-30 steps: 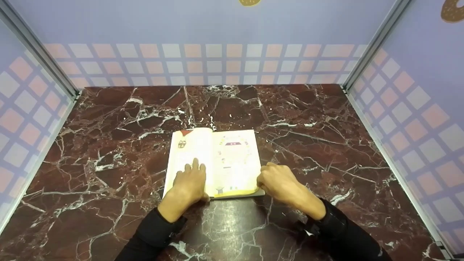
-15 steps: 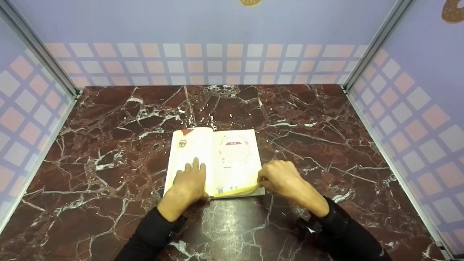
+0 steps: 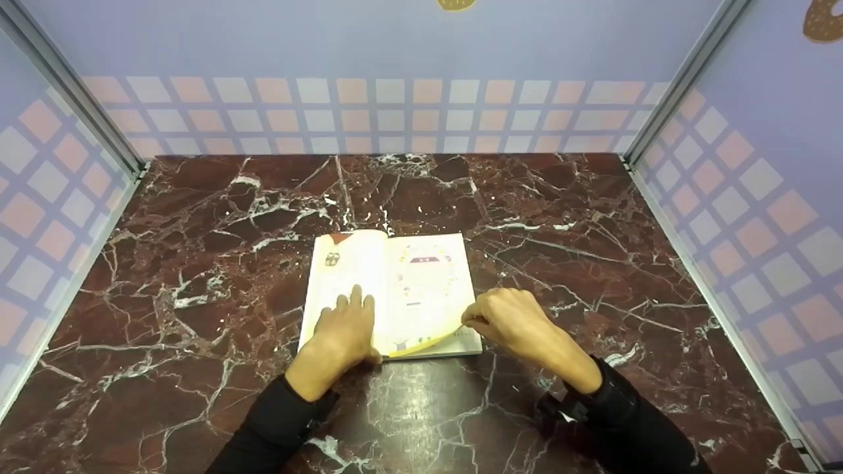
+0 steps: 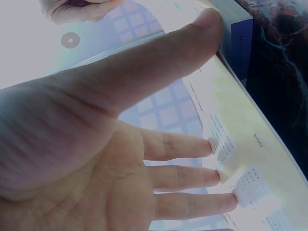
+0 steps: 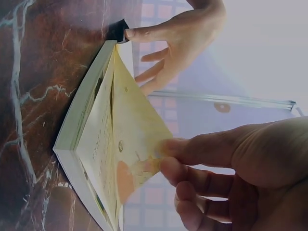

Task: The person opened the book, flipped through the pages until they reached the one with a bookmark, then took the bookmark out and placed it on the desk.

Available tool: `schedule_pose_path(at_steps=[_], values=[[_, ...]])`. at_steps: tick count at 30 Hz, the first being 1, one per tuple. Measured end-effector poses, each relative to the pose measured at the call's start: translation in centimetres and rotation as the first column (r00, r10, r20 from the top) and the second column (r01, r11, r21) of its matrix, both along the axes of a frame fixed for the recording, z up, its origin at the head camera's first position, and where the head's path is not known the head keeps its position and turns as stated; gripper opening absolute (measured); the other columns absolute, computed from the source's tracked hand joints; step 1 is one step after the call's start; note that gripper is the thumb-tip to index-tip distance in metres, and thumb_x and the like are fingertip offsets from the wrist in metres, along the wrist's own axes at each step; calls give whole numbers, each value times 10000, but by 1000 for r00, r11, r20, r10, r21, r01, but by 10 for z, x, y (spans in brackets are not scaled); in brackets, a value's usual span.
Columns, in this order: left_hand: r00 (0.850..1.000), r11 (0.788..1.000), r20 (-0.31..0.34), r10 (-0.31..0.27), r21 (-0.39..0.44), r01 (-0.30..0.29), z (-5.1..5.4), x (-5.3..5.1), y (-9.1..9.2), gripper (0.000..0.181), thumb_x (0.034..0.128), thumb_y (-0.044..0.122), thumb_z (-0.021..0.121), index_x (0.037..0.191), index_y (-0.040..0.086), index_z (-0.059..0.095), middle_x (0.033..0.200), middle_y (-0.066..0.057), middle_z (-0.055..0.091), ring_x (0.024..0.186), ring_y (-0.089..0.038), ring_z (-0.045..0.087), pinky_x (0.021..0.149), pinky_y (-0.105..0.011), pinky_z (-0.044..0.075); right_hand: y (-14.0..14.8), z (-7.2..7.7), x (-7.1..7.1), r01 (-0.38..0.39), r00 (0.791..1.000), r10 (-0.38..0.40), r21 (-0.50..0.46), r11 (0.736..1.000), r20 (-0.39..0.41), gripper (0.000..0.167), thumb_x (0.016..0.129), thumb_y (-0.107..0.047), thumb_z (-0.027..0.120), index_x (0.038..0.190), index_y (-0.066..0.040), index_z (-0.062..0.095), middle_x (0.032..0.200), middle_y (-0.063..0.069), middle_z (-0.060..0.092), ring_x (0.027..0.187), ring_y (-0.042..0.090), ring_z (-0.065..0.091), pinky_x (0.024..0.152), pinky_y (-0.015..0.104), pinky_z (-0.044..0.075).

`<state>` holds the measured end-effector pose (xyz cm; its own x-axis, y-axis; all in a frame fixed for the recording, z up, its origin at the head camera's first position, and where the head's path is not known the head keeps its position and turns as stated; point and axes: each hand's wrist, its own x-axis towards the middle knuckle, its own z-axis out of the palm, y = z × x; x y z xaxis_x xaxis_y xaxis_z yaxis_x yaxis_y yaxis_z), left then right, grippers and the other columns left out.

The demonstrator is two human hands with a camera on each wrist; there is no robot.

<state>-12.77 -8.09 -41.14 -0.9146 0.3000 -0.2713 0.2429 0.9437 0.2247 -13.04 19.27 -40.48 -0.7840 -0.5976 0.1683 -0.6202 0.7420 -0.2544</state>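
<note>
A thick book point(image 3: 428, 276) lies spread on the marble table. My left hand point(image 3: 341, 336) rests on its left page, fingers spread and fairly straight; in the left wrist view the thumb of the left hand point(image 4: 96, 163) lies by the bottom edge near the spine. At the lower right corner, my right hand point(image 3: 517, 322) pinches a page between thumb and index finger. The right wrist view shows that page point(image 5: 137, 120) lifted and bent, held by the right hand point(image 5: 231, 178), with the thick stack of pages beneath it.
Dark red marble table point(image 3: 197, 263) surrounds the book. Pale purple panels with a checked band point(image 3: 408, 112) stand at the back and both sides, joined by metal frame posts point(image 3: 685, 79).
The right hand has lifted the page's lower right corner and moved it slightly up and left, uncovering part of the page below. The left hand has stayed in place.
</note>
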Motion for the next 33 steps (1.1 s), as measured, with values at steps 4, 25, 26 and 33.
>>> schedule_pose_path(at_steps=[4, 25, 26, 33], values=[[1000, 1000, 1, -6, 20, 6, 2, 0, -2, 980, 685, 261, 968, 1417, -117, 437, 1540, -346, 352, 1324, -518, 446, 1035, -645, 438, -3, -4, 1, -11, 993, 8, -29, 1000, -122, 57, 883, -191, 801, 826, -185, 795, 789, -53, 727, 694, 158, 670, 531, 360, 528], [997, 997, -58, -44, 54, 47, 10, 1, -6, 777, 870, 420, 816, 1342, -133, 542, 1486, -327, 446, 1314, -467, 487, 1032, -608, 466, -11, -10, 5, -96, 941, 53, -114, 989, -333, 168, 792, -228, 876, 749, -166, 726, 716, -59, 709, 568, 111, 626, 478, 291, 489], [997, 997, -59, -44, 56, 47, 10, 0, -6, 764, 868, 410, 820, 1329, -135, 549, 1479, -326, 452, 1309, -464, 489, 1029, -605, 468, -11, -11, 5, -96, 940, 52, -115, 989, -336, 171, 794, -229, 875, 746, -167, 723, 712, -61, 707, 560, 109, 620, 471, 291, 481], [993, 996, -113, -31, 77, 40, 9, 0, -7, 596, 869, 337, 832, 1159, -138, 619, 1279, -287, 553, 1198, -443, 539, 979, -584, 501, -14, -16, 5, -86, 937, 26, -158, 984, -349, 174, 808, -216, 867, 752, -160, 713, 693, -44, 689, 534, 122, 596, 455, 311, 459]])
